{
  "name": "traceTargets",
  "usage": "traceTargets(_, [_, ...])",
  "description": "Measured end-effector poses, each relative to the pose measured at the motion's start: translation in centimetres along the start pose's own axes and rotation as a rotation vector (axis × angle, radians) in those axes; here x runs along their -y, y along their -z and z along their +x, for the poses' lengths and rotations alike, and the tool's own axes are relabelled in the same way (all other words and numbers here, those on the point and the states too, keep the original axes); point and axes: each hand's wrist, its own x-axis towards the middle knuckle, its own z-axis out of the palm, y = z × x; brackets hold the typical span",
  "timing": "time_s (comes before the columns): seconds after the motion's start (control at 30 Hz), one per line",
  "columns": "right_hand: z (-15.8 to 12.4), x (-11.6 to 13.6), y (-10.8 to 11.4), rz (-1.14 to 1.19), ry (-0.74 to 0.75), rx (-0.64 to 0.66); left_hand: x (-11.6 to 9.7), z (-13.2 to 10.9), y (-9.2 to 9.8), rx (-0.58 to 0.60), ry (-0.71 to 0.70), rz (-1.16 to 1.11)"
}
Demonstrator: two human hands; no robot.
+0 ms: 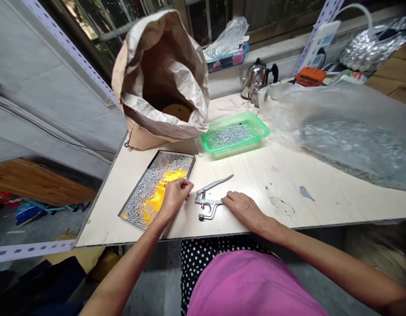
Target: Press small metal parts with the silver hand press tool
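My left hand (175, 194) is just above the right edge of a shallow tray (127, 208), its thumb and fingertips pinched together. Whatever is between them is too small to make out. Small silvery metal pieces (137, 193) lie in the tray over a bright yellow bottom. On the table, grey snap-fastener pliers (209, 202) lie with their handles spread apart and a small red part near the jaw. The fingers of my right hand (243, 210) close on the end of the lower handle, while the palm faces the tabletop.
Behind the tray stands a large open paper sack (163, 87). A green plastic basket (260, 130) holds more small metal pieces. At the right lies a big clear plastic bag (354, 136) of metal bits. A metal kettle (258, 77) and an orange box (310, 76) are farther back.
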Motion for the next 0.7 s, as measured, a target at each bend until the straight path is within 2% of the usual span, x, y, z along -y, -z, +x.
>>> traceTargets(0.1, [0.3, -0.5, 0.3, 0.007, 0.029, 0.032, -0.5, -3.9, -1.3, 0.201, 0.168, -0.349])
traceTargets(0.23, [0.2, -0.9, 0.4, 0.023, 0.088, 0.024, 0.0, -6.3, -2.9, 0.206, 0.297, -0.483])
traceTargets(0.47, [-0.3, -0.7, 0.3, 0.002, 0.097, -0.024, 1.2, -6.9, -4.7, 0.282, 0.341, -0.43])
traceTargets(0.6, [-0.3, -0.7, 0.4, 0.016, 0.092, -0.022, 1.3, -6.8, -4.8, 0.283, 0.341, -0.333])
traceTargets(0.7, [-0.3, -0.6, 0.5, 0.016, 0.094, -0.018, 1.4, -6.6, -4.7, 0.337, 0.337, -0.248])
